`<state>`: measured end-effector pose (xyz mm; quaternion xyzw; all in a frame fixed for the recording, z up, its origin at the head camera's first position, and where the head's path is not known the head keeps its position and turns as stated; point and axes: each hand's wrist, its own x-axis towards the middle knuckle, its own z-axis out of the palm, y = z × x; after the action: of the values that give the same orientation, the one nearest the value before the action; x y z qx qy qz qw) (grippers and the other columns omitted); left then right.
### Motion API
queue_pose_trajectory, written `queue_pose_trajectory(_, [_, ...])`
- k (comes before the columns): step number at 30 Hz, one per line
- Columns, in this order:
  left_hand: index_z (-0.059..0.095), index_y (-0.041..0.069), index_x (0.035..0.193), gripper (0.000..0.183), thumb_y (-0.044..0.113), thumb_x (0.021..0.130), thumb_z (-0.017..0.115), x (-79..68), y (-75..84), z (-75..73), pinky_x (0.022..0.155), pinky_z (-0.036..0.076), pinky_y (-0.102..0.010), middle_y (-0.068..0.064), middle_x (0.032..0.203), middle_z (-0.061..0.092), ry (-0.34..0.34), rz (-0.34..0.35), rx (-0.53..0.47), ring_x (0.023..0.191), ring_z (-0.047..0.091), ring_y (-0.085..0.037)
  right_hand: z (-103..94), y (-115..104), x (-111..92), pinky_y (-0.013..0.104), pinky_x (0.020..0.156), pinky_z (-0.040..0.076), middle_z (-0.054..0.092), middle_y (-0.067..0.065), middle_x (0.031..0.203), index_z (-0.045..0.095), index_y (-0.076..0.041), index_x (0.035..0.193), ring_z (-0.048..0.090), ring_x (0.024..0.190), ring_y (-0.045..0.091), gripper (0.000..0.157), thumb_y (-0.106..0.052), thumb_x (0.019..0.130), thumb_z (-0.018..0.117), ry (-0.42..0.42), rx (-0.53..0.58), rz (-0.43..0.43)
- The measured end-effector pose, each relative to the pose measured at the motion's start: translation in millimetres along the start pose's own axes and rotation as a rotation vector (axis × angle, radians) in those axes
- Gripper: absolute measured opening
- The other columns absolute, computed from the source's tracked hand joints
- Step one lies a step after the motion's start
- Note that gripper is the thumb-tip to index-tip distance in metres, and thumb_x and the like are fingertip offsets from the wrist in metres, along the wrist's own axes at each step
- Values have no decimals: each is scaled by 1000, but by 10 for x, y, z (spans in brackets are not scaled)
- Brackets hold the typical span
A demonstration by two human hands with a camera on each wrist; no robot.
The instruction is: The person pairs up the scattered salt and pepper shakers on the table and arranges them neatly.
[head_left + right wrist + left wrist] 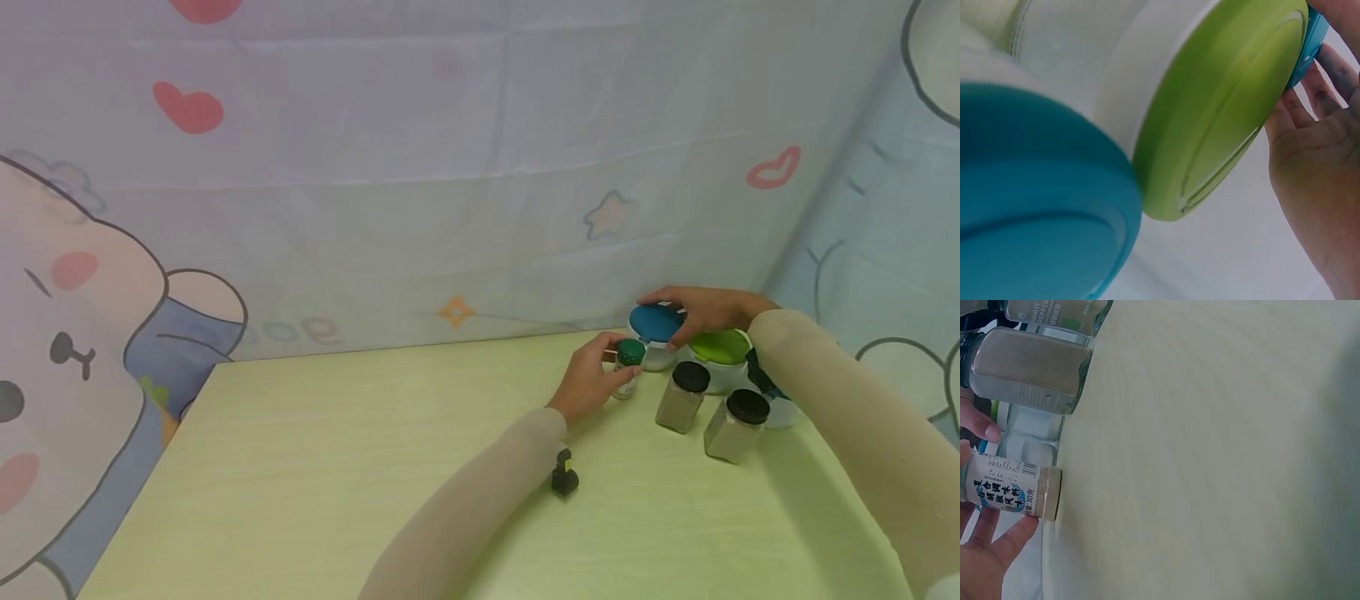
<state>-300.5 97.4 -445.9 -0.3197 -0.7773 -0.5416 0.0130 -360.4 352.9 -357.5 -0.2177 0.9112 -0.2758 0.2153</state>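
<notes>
My left hand [587,381] grips a small spice jar [631,353] with a green cap, thumb on one side and fingers on the other. In the left wrist view the jar's white label [1007,482] carries Chinese print, and brown powder shows at its base. Just behind it, my right hand [705,307] reaches over a blue-lidded container [655,322], holding its lid between thumb and fingers. A green-lidded container [721,347] stands right beside, under the right wrist. In the right wrist view, its green lid [1222,119] partly hides the blue lid [1310,50] at my fingers.
Two square black-capped jars [681,402] of powder stand in front of the lidded containers. Another blue-lidded container [1047,200] sits at the right end, partly behind my right sleeve. A patterned cloth [375,167] hangs along the table's back edge. A small black device [564,475] is at my left wrist.
</notes>
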Motion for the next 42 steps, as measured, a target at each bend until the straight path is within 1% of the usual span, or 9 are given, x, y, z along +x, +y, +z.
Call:
queue_pose_trajectory(3, [58,9,131,39,18,96,72,4,-3,-3,100,55,-37,-7,123,66,-2,-6,-4,113,64,-19,-8,-8,0,67,107,39,22,29,159,31,-5,157,25,141,61,88,-15,86,83,1,-2,0])
queue_pose_trajectory(9, [58,10,130,37,18,96,73,15,-3,-5,98,56,-36,-4,121,65,-14,-31,2,107,63,-13,-10,-24,1,64,105,43,26,27,156,34,-6,155,30,139,58,86,-16,85,84,-6,-6,0])
queue_pose_trajectory(12, [58,11,129,37,18,96,72,15,2,-7,98,56,-35,-3,121,64,-24,-42,-1,107,63,-13,-9,-22,9,63,105,43,29,27,154,36,-6,154,32,138,57,86,-17,84,85,-6,-17,-2])
queue_pose_trajectory(23, [56,10,129,36,18,97,71,16,-2,-2,98,55,-34,-4,122,63,-36,-32,3,108,63,-17,-5,-42,12,61,103,46,29,25,155,36,-8,154,31,139,56,89,-21,82,87,-13,-13,13])
queue_pose_trajectory(27, [56,11,129,36,19,97,72,23,-13,4,97,56,-33,-4,122,63,-31,-26,11,108,63,-18,-21,-49,23,61,102,47,27,27,155,34,-5,155,32,138,57,91,-18,82,87,-20,-27,14])
queue_pose_trajectory(32, [55,11,129,37,18,97,71,27,-24,5,97,56,-32,-4,122,63,-30,-15,16,108,63,-17,-29,-39,45,61,100,48,29,28,154,34,-3,153,35,135,56,89,-14,82,86,-18,-39,12])
queue_pose_trajectory(42, [55,10,129,37,16,97,71,25,-23,6,97,55,-31,-5,122,63,-35,-16,33,106,62,-14,-10,-53,52,59,98,49,34,27,150,38,-3,149,39,132,54,86,-12,80,87,-6,-47,3])
